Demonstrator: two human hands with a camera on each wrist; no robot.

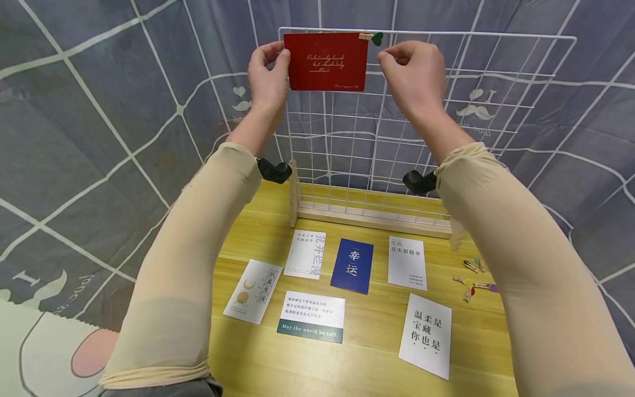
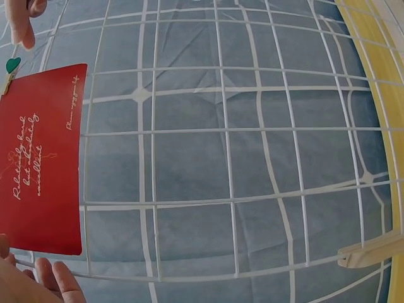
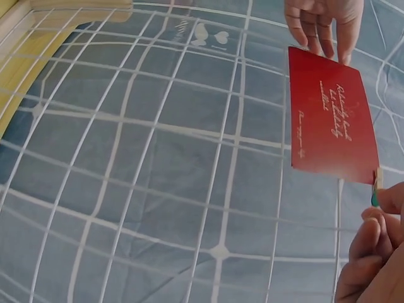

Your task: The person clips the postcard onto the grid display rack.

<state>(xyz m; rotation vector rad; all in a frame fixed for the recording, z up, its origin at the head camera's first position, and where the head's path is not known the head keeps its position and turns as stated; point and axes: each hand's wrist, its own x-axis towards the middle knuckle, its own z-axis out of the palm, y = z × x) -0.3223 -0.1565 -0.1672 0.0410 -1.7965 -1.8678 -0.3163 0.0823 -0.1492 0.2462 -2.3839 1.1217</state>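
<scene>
Left hand (image 1: 268, 77) is pinching the red card (image 1: 327, 71) by its left edge, thumb lying along the edge, fingers curling in. Right hand (image 1: 421, 77) is hovering just beside the card's top right corner, fingers curling inward, thumb and index tips close together, gripping nothing; the left wrist view is showing a small gap to the clip. That wooden clip with green heart (image 1: 366, 37) is biting the corner at the top rail of the white wire grid (image 1: 496, 35); the card is hanging in front of the grid, white script facing the person. The grid is standing on a wooden base (image 1: 372, 219) on the yellow wood-grain table (image 1: 367, 364). Six cards are lying in front: blue card (image 1: 352, 266), moon card (image 1: 250, 292), "May the world be soft" card (image 1: 311, 317), plus three white text cards (image 1: 407, 263). Small loose clips (image 1: 468, 295) are lying at right, near the right sleeve (image 1: 526, 253).
</scene>
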